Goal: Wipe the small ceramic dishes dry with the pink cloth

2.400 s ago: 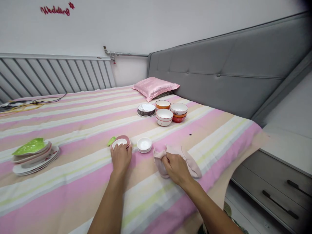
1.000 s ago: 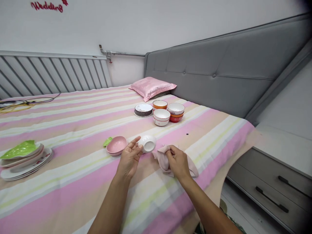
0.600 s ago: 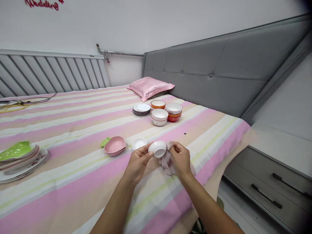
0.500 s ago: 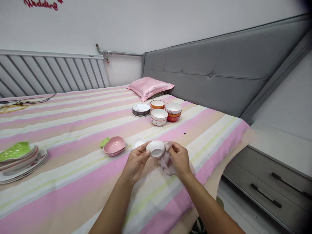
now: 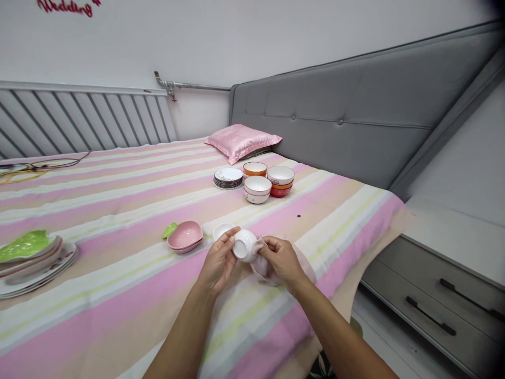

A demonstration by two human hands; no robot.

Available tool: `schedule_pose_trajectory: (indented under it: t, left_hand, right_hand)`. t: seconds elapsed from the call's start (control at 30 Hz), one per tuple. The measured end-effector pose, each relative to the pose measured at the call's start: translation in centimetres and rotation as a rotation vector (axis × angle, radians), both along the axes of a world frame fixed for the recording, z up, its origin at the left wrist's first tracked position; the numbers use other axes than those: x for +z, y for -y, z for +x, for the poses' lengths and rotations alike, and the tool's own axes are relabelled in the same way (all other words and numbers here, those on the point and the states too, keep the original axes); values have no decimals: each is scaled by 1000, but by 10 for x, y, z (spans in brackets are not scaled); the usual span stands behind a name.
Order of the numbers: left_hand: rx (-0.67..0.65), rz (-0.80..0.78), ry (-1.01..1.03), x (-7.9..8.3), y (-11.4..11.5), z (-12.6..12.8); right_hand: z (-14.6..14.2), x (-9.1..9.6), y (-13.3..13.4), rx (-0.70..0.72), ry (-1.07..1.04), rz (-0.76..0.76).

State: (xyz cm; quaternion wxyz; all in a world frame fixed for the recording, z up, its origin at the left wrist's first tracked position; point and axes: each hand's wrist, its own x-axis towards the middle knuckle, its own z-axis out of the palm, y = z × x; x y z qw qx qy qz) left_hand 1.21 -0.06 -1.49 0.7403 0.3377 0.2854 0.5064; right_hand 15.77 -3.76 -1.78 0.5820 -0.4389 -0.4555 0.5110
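Note:
A small white bowl (image 5: 243,246) is tilted above the bed, its round foot turned toward me. My left hand (image 5: 220,261) pinches its left rim between thumb and fingers. On the other side, my right hand (image 5: 282,259) grips a pale pinkish cloth (image 5: 263,268) and presses it against the bowl's right edge; the cloth's lower part hangs down toward the bedcover. Just behind my left fingers lies a second small white dish (image 5: 221,230), partly hidden. Left of that sit stacked pink bowls (image 5: 185,235) with a green leaf-shaped piece (image 5: 169,230) at their side.
Farther back stand stacked bowls (image 5: 258,190) and a stack of small plates (image 5: 228,176). More plates with a green leaf-shaped dish (image 5: 23,245) lie at far left. A pink pillow (image 5: 244,141) rests by the grey headboard (image 5: 315,100). A drawer cabinet (image 5: 434,284) stands right.
The white bowl has tipped, showing more of its foot, and shifted slightly left. My right hand has moved left with the cloth along the bowl's edge.

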Motion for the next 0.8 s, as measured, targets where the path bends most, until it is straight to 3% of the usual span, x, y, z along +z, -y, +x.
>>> schedule_pose_trajectory:
  t: [0.17, 0.33, 0.47, 0.6, 0.8]
  left_hand:
    - [-78, 57, -150, 4, 10, 5]
    - [-185, 215, -352, -3, 16, 10]
    - [-175, 309, -488, -9, 14, 11]
    - [-209, 303, -406, -8, 14, 10]
    - [-295, 124, -164, -2, 17, 6]
  right_hand:
    - [-2, -2, 1, 64, -63, -50]
    - [0, -3, 2, 77, -107, -126]
    - [1, -6, 2, 93, -111, -142]
    - [0, -5, 1, 69, -110, -136]
    - [0, -2, 0, -58, -174, -115]
